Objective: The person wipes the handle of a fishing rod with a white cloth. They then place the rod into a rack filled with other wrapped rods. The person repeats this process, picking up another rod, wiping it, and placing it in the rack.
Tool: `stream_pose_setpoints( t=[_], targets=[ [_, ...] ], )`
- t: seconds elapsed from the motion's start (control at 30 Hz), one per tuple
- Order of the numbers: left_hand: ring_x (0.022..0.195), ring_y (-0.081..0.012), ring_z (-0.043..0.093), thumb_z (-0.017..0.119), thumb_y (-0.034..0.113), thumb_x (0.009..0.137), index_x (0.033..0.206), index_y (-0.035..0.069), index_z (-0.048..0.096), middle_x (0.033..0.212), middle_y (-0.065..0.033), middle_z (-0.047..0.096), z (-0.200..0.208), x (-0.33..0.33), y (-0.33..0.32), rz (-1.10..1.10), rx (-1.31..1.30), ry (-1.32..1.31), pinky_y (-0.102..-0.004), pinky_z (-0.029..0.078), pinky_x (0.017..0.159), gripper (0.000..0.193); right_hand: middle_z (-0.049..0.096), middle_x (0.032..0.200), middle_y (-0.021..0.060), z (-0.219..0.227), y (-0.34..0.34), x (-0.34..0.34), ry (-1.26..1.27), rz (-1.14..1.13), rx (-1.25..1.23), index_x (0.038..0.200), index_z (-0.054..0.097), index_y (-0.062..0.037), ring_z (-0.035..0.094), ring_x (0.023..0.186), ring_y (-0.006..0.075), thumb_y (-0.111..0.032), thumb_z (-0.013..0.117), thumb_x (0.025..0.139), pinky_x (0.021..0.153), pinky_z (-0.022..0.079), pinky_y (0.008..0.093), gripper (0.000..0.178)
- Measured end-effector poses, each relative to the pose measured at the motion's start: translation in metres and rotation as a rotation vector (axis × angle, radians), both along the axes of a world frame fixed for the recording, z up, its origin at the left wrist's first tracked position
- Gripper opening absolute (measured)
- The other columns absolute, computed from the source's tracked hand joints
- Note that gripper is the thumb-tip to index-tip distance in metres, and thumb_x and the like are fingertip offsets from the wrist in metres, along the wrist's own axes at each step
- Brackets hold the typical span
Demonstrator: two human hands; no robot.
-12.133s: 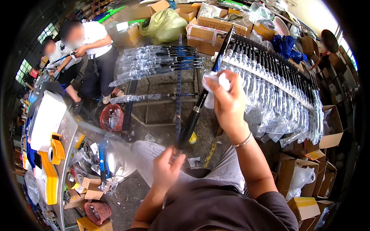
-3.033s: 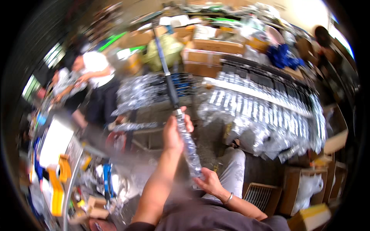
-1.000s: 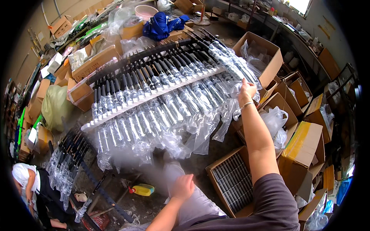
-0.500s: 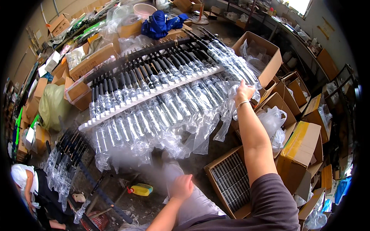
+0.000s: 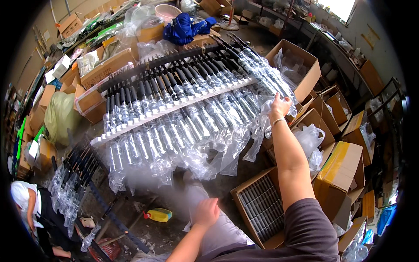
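Note:
A row of black-handled fishing rods [image 5: 192,72] in clear plastic sleeves leans side by side across a white notched rest [image 5: 174,107]. On the right of the row, more sleeved rods [image 5: 266,72] lie on top in a bundle. My right hand [image 5: 280,106] is stretched out to the lower end of this bundle, its fingers closed on a clear plastic sleeve [image 5: 267,107]; the fingertips are partly hidden. My left hand [image 5: 207,213] hovers over my grey-trousered leg, curled into a loose fist, with nothing visible in it.
An open carton of dark cylindrical parts [image 5: 259,205] stands low at right, beside stacked cartons [image 5: 338,168]. A yellow bottle [image 5: 159,214] lies on the floor. At lower left are another rod bundle [image 5: 70,187] and a person in a white top [image 5: 24,196].
The view has shifted slightly, so the rods and cartons sit a little further right and lower. Both hands keep their pose, the right one still on the plastic sleeve.

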State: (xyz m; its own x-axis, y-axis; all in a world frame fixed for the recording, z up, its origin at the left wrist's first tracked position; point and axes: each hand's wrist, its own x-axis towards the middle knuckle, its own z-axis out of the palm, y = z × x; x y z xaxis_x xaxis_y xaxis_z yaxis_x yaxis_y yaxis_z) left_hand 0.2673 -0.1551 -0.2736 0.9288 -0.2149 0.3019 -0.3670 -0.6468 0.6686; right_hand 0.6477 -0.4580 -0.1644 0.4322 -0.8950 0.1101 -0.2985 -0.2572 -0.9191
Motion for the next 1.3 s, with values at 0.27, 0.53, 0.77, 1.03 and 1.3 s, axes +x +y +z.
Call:
stream_pose_setpoints(
  t=[0.27, 0.53, 0.77, 1.03, 1.3],
  targets=[
    [0.091, -0.0299, 0.06, 0.06, 0.01, 0.078, 0.104, 0.005, 0.061, 0.1, -0.011, 0.065, -0.003, -0.003, 0.0, 0.013, 0.044, 0.047, -0.0422, 0.047, 0.081, 0.026, 0.062, 0.114, 0.0192, -0.009, -0.012, -0.015, -0.021, 0.087, -0.058, 0.121, 0.05, -0.0077, 0.061, 0.103, 0.0341, -0.038, 0.074, 0.076, 0.091, 0.045, 0.0407, 0.059],
    [0.087, -0.0318, 0.059, 0.06, 0.008, 0.074, 0.102, 0.003, 0.06, 0.093, -0.0132, 0.064, -0.006, -0.006, 0.0, 0.016, 0.021, 0.012, -0.0423, 0.046, 0.079, 0.028, 0.063, 0.115, 0.0182, -0.01, -0.045, -0.013, 0.053, 0.246, -0.033, 0.132, 0.051, -0.0108, 0.062, 0.104, 0.0309, -0.029, 0.073, 0.079, 0.087, 0.05, 0.0404, 0.06],
    [0.087, -0.0316, 0.059, 0.06, 0.008, 0.074, 0.102, 0.004, 0.06, 0.093, -0.013, 0.064, -0.008, -0.005, 0.001, 0.024, 0.01, 0.008, -0.0421, 0.046, 0.079, 0.028, 0.063, 0.115, 0.0179, -0.008, -0.046, -0.008, 0.094, 0.281, -0.041, 0.121, 0.058, -0.007, 0.061, 0.106, 0.0299, -0.031, 0.074, 0.079, 0.089, 0.048, 0.0386, 0.051],
    [0.086, -0.032, 0.059, 0.06, 0.007, 0.075, 0.101, 0.003, 0.061, 0.092, -0.0133, 0.063, -0.005, -0.004, 0.001, 0.019, -0.015, -0.003, -0.0422, 0.046, 0.079, 0.027, 0.066, 0.103, 0.0189, -0.006, -0.033, -0.015, 0.089, 0.258, -0.153, 0.111, 0.06, -0.0059, 0.064, 0.097, 0.0307, -0.031, 0.074, 0.077, 0.085, 0.049, 0.0382, 0.045],
    [0.084, -0.0317, 0.059, 0.06, 0.007, 0.075, 0.101, 0.003, 0.06, 0.089, -0.0129, 0.063, -0.002, -0.002, 0.001, 0.015, -0.016, -0.028, -0.0421, 0.046, 0.077, 0.026, 0.066, 0.103, 0.0188, -0.002, -0.034, -0.015, 0.088, 0.258, -0.147, 0.11, 0.059, -0.0059, 0.064, 0.095, 0.0302, -0.032, 0.075, 0.077, 0.084, 0.049, 0.0384, 0.045]
  ],
)
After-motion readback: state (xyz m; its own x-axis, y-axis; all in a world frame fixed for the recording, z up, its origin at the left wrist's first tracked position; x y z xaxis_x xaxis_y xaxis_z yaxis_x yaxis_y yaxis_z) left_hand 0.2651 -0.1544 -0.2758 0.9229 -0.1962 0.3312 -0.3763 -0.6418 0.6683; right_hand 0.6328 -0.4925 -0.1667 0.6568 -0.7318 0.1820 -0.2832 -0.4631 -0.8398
